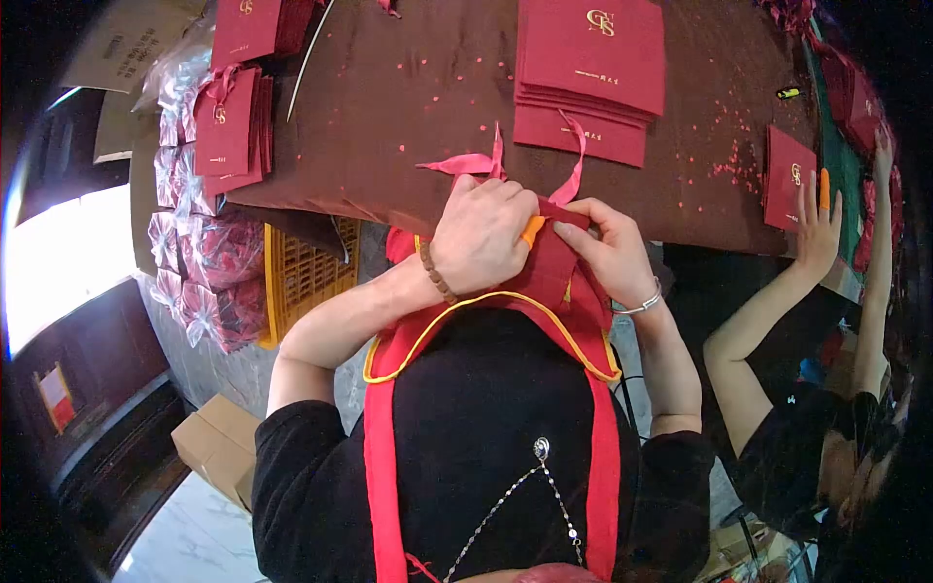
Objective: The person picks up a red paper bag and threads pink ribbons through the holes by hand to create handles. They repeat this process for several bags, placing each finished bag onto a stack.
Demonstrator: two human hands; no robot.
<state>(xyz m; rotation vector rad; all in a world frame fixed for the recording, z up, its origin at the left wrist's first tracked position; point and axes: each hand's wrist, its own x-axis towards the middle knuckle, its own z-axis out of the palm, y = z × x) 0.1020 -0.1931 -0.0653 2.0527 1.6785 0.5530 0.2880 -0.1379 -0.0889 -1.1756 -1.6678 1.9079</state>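
A dark red paper bag (pixel 554 270) with pink ribbons is held against my red apron at the table's near edge. My left hand (pixel 486 231), wearing a beaded bracelet and an orange finger cover (pixel 532 231), is closed over its upper left part. At its upper right, my right hand (pixel 612 248), with a silver bangle on the wrist, pinches the edge between thumb and fingers. One pink ribbon (pixel 462 163) sticks out beyond my left hand, and another ribbon (pixel 573 170) rises between both hands. My left fingertips are partly hidden.
A stack of red bags with gold print (pixel 590 58) lies ahead on the brown-covered table (pixel 389 146). More stacked bags (pixel 222 131) stand at the left, above plastic-wrapped packs (pixel 219 253) and a yellow crate (pixel 292 282). At right, a co-worker's hand (pixel 819 228) is beside another stack (pixel 787 175).
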